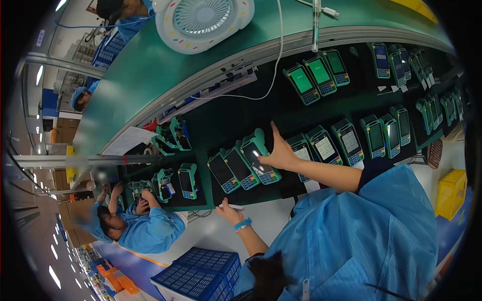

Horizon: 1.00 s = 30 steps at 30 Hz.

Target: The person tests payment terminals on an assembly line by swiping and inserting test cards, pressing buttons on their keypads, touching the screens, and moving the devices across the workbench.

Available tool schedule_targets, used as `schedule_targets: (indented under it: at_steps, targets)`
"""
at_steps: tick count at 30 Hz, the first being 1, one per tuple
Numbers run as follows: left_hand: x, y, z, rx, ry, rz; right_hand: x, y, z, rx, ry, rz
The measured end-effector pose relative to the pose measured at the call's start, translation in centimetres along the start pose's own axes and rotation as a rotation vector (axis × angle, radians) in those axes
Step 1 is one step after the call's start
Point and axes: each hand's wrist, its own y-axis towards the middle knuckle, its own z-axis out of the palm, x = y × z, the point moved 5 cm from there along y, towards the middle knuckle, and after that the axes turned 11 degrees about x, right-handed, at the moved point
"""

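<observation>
In the head view, the right hand (282,154) is held partly open, fingers spread, its thumb at the dark screen of a green-and-black handheld card terminal (261,159) on the green bench (226,108); the forearm is stretched leftward. A slim white object (235,206) is pinched in the left hand (230,212), near the bench's edge.

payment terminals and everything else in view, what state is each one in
touched payment terminal, face up, screen dark with reflections
two terminals left of it, screens dark
upper terminal pair, screens lit green
right hand, open, on touched terminal
left hand, gripping slim white stick
fan, upright or lying unclear
white cable plug, unplugged
</observation>
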Motion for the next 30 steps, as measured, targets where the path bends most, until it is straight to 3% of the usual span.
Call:
schedule_targets:
  at_steps: [5,6,7,10,13,16,17,20,21,24,26,27,28,29,30]
  targets:
    - [-0.8,-8.9,8.7,0.103,0.169,0.148,-0.8,-3.3,-10.4,-0.024,0.006,0.021]
    - [-1.6,-9.9,11.4,0.119,0.201,0.177,-2.0,-3.3,-12.7,-0.112,-0.033,-0.086]
    - [-2.4,-11.0,13.7,0.133,0.231,0.203,-2.3,-3.7,-15.3,-0.087,0.011,-0.011]
    - [-2.0,-12.8,23.7,0.419,0.358,0.449,-6.5,-3.6,-22.6,-0.213,-0.010,-0.092]
    - [1.8,-11.9,29.2,0.571,0.639,0.403,-8.9,-4.0,-28.8,-0.262,-0.032,-0.036]
    - [3.8,-10.4,34.8,0.484,0.726,0.475,-10.6,-2.3,-33.2,-0.329,-0.065,-0.091]
    - [3.7,-10.2,36.7,0.467,0.763,0.383,-11.5,-1.1,-34.6,-0.338,-0.057,-0.153]
    - [6.9,-4.6,39.2,0.439,0.645,0.311,-13.0,3.0,-37.8,-0.355,0.094,-0.153]
    - [7.6,-3.2,40.4,0.432,0.640,0.309,-13.2,4.4,-38.7,-0.362,-0.040,-0.123]
    - [7.9,-1.3,42.7,0.428,0.887,0.380,-20.0,9.6,-39.5,-0.198,0.129,-0.023]
    - [7.4,-1.2,43.2,0.571,0.963,0.153,-22.4,10.0,-39.7,-0.180,0.121,-0.017]
    - [7.3,-0.8,42.7,0.569,0.960,0.151,-23.0,10.3,-40.0,-0.175,0.110,-0.018]
    - [7.5,-0.6,41.7,0.573,1.067,0.186,-19.8,8.3,-39.6,-0.287,-0.111,-0.105]
    - [7.8,-0.6,41.2,0.580,1.174,0.225,-18.4,7.0,-38.7,-0.283,-0.111,-0.098]
    - [7.3,-1.8,41.9,0.581,1.176,0.217,-16.6,5.3,-38.2,-0.459,-0.429,-0.158]
